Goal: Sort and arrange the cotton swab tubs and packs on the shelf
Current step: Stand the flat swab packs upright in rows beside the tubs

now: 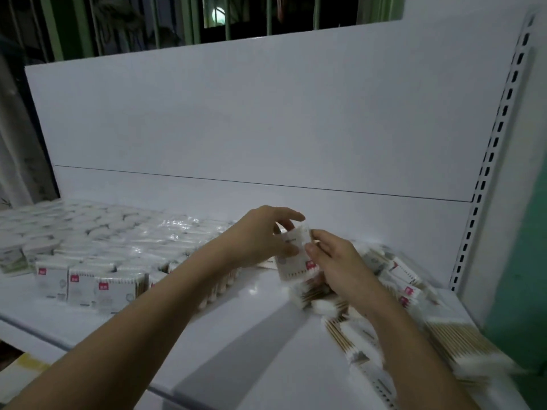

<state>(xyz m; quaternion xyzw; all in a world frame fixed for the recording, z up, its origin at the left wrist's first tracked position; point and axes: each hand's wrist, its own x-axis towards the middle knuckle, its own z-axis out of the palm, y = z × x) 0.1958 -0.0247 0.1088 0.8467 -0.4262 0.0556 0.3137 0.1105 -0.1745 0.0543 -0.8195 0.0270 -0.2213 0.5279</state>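
You are mid-sort, with your left hand (260,241) and right hand (334,261) both pinching one swab pack (296,253) upright above the loose heap (393,279) on the shelf (251,335), so next, I judge, carry it left to the standing row (88,287).

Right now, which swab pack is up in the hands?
The pack held upright between the left hand and right hand. The other packs stand in the row or lie in the heap.
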